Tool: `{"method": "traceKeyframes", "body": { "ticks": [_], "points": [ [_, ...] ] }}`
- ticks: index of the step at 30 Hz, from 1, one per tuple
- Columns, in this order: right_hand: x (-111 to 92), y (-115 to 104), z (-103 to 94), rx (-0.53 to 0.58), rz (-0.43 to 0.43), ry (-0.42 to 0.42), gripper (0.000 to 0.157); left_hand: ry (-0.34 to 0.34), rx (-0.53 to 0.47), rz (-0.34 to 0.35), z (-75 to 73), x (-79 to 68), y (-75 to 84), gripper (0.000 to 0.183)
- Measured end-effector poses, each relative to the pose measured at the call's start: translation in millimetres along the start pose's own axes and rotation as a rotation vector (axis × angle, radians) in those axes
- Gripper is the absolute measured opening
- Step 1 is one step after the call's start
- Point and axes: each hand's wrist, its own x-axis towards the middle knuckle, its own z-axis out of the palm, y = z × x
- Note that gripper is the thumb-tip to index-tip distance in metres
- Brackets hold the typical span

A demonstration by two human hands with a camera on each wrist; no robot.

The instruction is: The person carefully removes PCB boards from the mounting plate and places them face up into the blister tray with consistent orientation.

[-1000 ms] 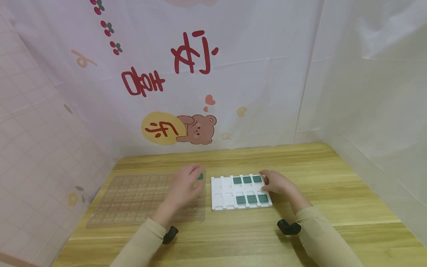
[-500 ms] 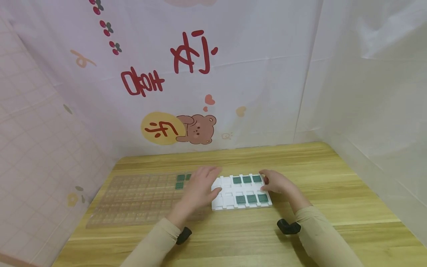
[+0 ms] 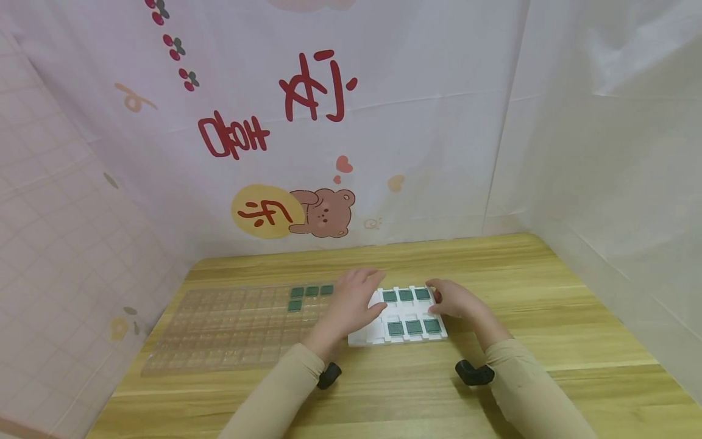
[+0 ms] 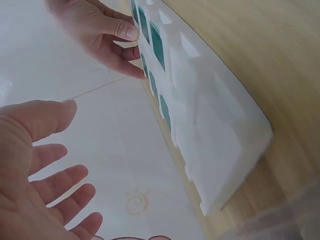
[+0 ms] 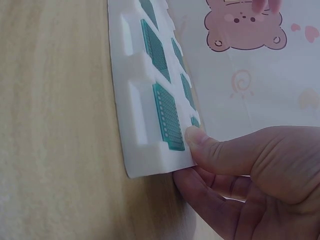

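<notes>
A white tray [image 3: 376, 333] with square pockets lies on the table and holds several small green circuit boards [image 3: 414, 328] toward its right side. My right hand [image 3: 459, 300] holds the tray's right end, the thumb [image 5: 205, 142] on top of the rim and the fingers below its edge. Over the tray's left pockets hovers my left hand [image 3: 351, 305], fingers apart, nothing between them; in the left wrist view this hand [image 4: 40, 175] is clear of the tray. To the left lies a clear plastic tray [image 3: 219, 326], with several green boards [image 3: 297, 292] in its far right cells.
The wooden table [image 3: 406, 390] carries both trays, which lie side by side. Behind it hangs a white printed curtain [image 3: 439, 152] with a bear figure [image 3: 329, 213]. More curtain encloses the left and right sides.
My left hand has moved right, from the clear tray to above the left part of the white tray, uncovering the green boards in the clear tray. My right hand stays at the tray's end.
</notes>
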Motion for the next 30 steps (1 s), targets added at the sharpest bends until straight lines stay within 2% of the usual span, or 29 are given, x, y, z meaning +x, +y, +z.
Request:
{"method": "traceKeyframes", "body": {
  "ticks": [7,17,24,30],
  "points": [
    [-1.4,-1.0,-0.5,0.01,-0.004,0.002,0.062,-0.056,0.002,-0.067,7.3,12.7,5.7,0.061],
    [-1.7,-2.1,-0.2,0.012,0.009,0.003,0.062,-0.103,0.028,-0.119,22.9,21.5,1.9,0.061],
    [-0.7,-1.6,-1.5,-0.006,0.001,0.0,0.064,-0.189,0.009,-0.188,27.0,28.4,4.2,0.061],
    [0.2,-0.8,-1.0,-0.012,0.006,-0.004,0.064,-0.201,0.005,-0.215,31.6,32.7,4.3,0.054]
  ]
}}
